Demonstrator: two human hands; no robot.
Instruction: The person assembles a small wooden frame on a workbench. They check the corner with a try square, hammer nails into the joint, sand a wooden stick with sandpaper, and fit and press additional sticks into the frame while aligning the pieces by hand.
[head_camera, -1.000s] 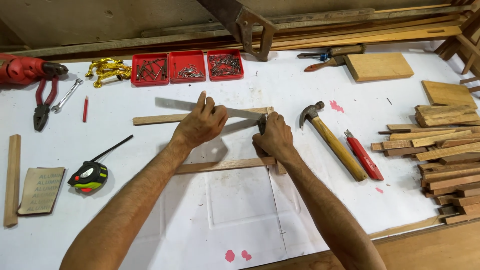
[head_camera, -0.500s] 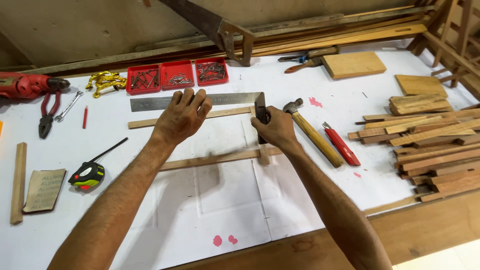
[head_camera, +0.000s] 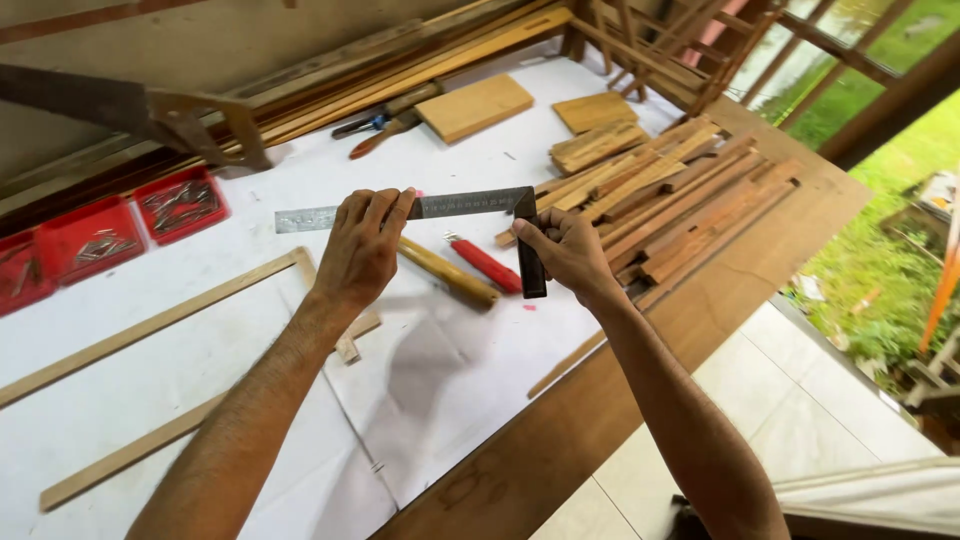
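Two hands hold one try square (head_camera: 440, 208) above the tabletop (head_camera: 450, 370): left hand (head_camera: 362, 250) grip closed on its steel blade, right hand (head_camera: 565, 250) grip closed on its dark handle. Two red trays (head_camera: 182, 205) sit behind; one hammer (head_camera: 447, 272) lies below.

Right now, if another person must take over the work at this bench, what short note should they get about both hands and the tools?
Left hand: grips the steel blade of the try square, lifted above the table.
Right hand: holds the square's dark stock, which hangs down.
Below the hands: a wooden-handled hammer and a red-handled knife lie on the white sheet.
To the left: two long wood strips lie flat on the sheet; no hand touches them.
Behind: red trays of small metal parts, a handsaw, a stack of cut wood strips.
Done or left: the square rests on no strip; I see no marking.
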